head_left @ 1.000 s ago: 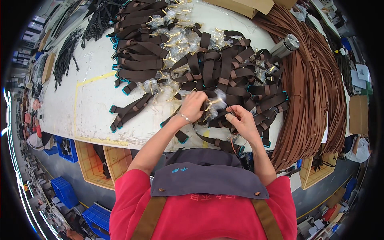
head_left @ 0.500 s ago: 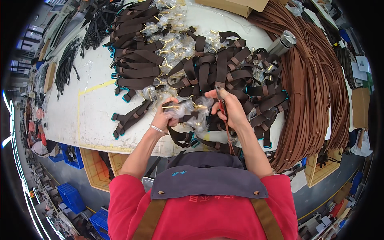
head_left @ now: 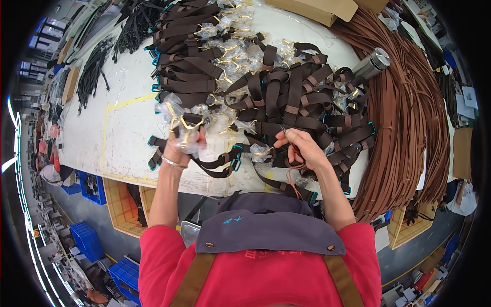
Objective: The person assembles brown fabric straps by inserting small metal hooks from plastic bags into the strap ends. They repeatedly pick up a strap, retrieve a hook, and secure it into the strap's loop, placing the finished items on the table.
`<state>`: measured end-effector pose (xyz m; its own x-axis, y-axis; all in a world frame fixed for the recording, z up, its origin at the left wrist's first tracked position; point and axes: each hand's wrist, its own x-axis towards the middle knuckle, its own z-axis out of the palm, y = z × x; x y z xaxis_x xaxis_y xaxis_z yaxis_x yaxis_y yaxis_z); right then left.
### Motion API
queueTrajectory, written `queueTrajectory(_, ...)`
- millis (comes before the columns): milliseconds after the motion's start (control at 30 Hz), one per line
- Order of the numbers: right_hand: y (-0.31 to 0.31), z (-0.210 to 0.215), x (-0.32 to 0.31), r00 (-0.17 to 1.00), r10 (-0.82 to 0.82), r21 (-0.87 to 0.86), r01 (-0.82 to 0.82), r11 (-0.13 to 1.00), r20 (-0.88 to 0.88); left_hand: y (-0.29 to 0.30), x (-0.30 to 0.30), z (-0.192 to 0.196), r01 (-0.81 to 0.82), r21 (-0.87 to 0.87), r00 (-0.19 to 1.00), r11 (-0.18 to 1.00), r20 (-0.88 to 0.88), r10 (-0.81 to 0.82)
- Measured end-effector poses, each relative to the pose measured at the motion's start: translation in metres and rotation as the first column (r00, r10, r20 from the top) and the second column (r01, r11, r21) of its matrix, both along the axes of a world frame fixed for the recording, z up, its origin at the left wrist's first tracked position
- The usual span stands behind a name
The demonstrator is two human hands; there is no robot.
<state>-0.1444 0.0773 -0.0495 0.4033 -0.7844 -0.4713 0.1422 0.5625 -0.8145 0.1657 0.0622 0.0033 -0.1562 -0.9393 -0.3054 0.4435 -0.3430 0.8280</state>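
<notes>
My left hand (head_left: 179, 151) is closed round a dark brown webbing strap (head_left: 217, 165), raised over the table's near left part. Gold metal hooks (head_left: 188, 131) in clear plastic wrap stand out above its fingers. The strap sags rightward to a buckle edged in blue (head_left: 236, 157). In my right hand (head_left: 306, 148) are small thread snips (head_left: 284, 130), their dark tip pointing up and left; fingers hide most of them. A reddish cord (head_left: 292, 181) hangs beneath that hand. Beside it lies a plastic-wrapped fitting (head_left: 261, 152).
Many similar straps (head_left: 186, 69) cover the middle of the white table (head_left: 130, 130). To the right lie long bundles of brown strips (head_left: 394, 117) and a steel flask (head_left: 373, 62). A cardboard box (head_left: 312, 9) stands at the far edge, and black straps (head_left: 94, 77) lie far left.
My left hand has moved left with the strap, drawing it away from the pile and lifting its wrapped hooks. My right hand has shifted slightly right and nearer, still holding the snips.
</notes>
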Motion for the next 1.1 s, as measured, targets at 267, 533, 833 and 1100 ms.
queueTrajectory(267, 0.000, 0.008, 0.006, 0.973, -0.176, -0.179, 0.149, 0.973, -0.148, -0.053, -0.034, -0.035, -0.110, -0.051, 0.980, 0.993, 0.159, 0.117)
queueTrajectory(533, -0.001, 0.016, 0.008, 0.983, -0.148, -0.205, 0.123, 0.971, -0.110, -0.164, -0.105, -0.075, 0.154, -0.280, 0.414, 0.948, 0.889, 0.196)
queueTrajectory(833, -0.004, 0.031, -0.012, 0.973, -0.229, -0.142, 0.231, 0.962, 0.030, -0.153, -0.108, -0.059, 0.123, 0.104, 0.837, 0.987, 0.523, -0.159)
queueTrajectory(1100, -0.083, 0.040, 0.025, 0.973, -0.124, -0.100, 0.146, 0.984, 0.195, -0.039, -0.046, -0.045, 0.184, 0.364, 0.932, 0.913, -0.361, -0.044)
